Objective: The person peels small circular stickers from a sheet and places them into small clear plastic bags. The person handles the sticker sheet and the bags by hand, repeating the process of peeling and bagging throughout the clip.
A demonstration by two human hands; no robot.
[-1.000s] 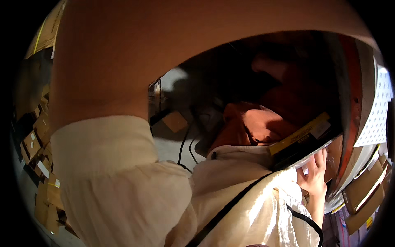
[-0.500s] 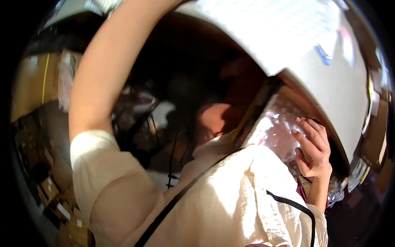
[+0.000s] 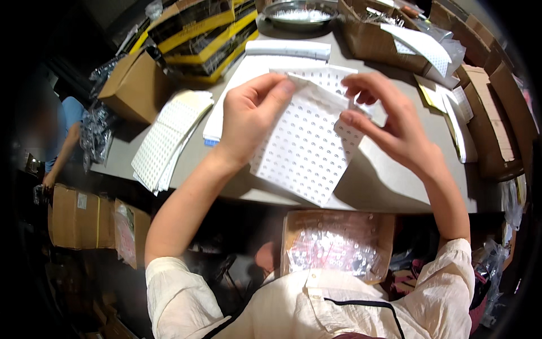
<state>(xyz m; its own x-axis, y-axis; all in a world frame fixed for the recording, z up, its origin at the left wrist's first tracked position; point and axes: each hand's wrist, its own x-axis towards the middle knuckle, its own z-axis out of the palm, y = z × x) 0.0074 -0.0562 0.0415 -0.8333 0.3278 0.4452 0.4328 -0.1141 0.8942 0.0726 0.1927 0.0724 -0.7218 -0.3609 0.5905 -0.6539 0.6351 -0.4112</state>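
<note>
A white sheet of printed labels point(image 3: 307, 144), covered in rows of small dark marks, hangs tilted over the table's near edge. My left hand point(image 3: 251, 116) pinches its upper left corner between thumb and fingers. By the sheet's upper right edge is my right hand point(image 3: 389, 116), its thumb and fingers apart. Whether a fingertip touches the paper there I cannot tell. Behind the held sheet, another patterned sheet point(image 3: 333, 72) lies on the table point(image 3: 389, 181), along with white paper point(image 3: 243, 73) rolled at its far end.
A stack of label sheets point(image 3: 172, 133) lies to the left, near a brown carton point(image 3: 135, 85) and yellow-black boxes point(image 3: 197, 39). A metal tray point(image 3: 299, 24) stands at the back. Below the table edge, an open box point(image 3: 291, 226) holds clear plastic bags. A person point(image 3: 70, 124) is at far left.
The view has swung round to the tabletop. My left hand, earlier out of the picture, now grips the label sheet. My right hand has come up from beside the box to the sheet.
</note>
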